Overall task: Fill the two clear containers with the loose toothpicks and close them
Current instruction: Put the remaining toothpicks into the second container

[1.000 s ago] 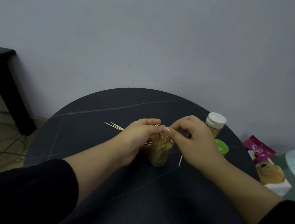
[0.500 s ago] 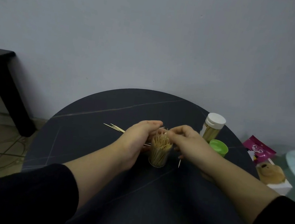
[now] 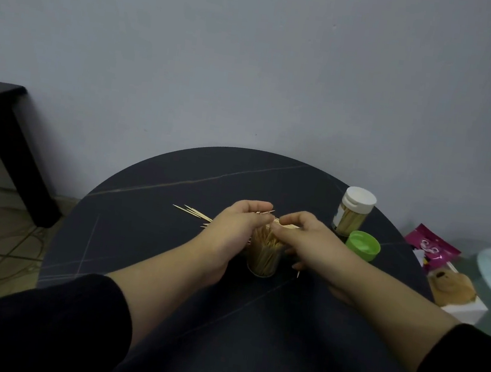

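Upright at mid-desk: open clear container (image 3: 263, 259), long axis vertical, mouth up, crammed with toothpicks standing on end. Just above the mouth, toward 12 o'clock: held toothpicks (image 3: 266, 213), pinched in the curled fingers (image 3: 254, 206) of the left hand (image 3: 232, 230), tips aimed at about 2 o'clock. Probably needs only a tilt to vertical and a short drop. Left hand cupped against the container's 9 o'clock side. Right hand (image 3: 311, 240) at 3 o'clock, palm down, fingers curled in over the rim; pinching something or merely touching the standing sticks, cannot tell. Both hands about equally near. Flat on the desk (image 3: 154, 236) at 10 o'clock, beyond the left hand: loose toothpicks (image 3: 194, 212). At 4 o'clock, beside the right hand: stray toothpick (image 3: 298, 274). Farther out at 2 o'clock: second container (image 3: 353, 217), white-capped and full, with green lid (image 3: 363, 245) just in front.
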